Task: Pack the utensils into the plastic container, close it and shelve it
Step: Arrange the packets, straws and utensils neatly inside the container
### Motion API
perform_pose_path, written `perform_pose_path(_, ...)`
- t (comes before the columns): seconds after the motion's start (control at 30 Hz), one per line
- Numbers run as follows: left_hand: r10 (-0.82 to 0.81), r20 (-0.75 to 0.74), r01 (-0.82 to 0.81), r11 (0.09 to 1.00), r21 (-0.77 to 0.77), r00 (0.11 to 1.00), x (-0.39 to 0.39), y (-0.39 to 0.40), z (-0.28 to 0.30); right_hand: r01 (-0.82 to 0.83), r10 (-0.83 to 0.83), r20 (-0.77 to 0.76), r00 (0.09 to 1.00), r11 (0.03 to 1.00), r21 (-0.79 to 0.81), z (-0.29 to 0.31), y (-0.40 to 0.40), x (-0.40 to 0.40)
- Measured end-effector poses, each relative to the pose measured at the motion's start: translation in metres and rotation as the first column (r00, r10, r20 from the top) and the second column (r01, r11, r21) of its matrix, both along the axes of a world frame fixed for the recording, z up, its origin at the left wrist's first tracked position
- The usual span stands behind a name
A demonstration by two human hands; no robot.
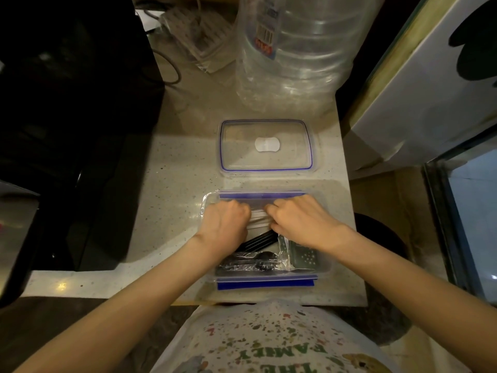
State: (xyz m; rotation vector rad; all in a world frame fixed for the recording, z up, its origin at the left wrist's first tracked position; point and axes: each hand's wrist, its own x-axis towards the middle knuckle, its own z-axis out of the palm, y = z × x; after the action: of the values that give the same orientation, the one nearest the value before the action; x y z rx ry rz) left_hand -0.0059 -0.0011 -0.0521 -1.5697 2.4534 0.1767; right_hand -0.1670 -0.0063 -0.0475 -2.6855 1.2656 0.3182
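Closest to the camera is a speckled white shirt [269, 343] with green lettering, and both bare forearms reach out over it to the counter [172, 168]. The left hand [224, 220] and right hand [300, 220] are both curled down inside the open plastic container [321, 269], fingers pinched on a bundle of clear utensils [259, 215] lying crosswise between them, so neither hand is spread wide. Under the wrists you can see black forks [259, 239] and a wrapped black spoon [258, 259]. The container sits at the near counter edge, blue latches flipped out. Its lid [266, 145] lies flat just behind it, apart, with a big clear water jug [295, 49] further back
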Motion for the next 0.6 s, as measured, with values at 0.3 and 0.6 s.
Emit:
perform_pose_path(0.3,-0.013,-0.032,0.014,1.0,0.005,0.999,0.003,0.003,-0.004,-0.016,0.016,-0.144,0.989,1.0,0.001,0.011,-0.008,0.011)
perform_pose_path(0.6,-0.147,0.106,0.147,0.989,0.004,0.983,-0.004,-0.006,0.001,-0.039,0.032,-0.14,0.99,0.998,-0.042,0.007,-0.008,0.014)
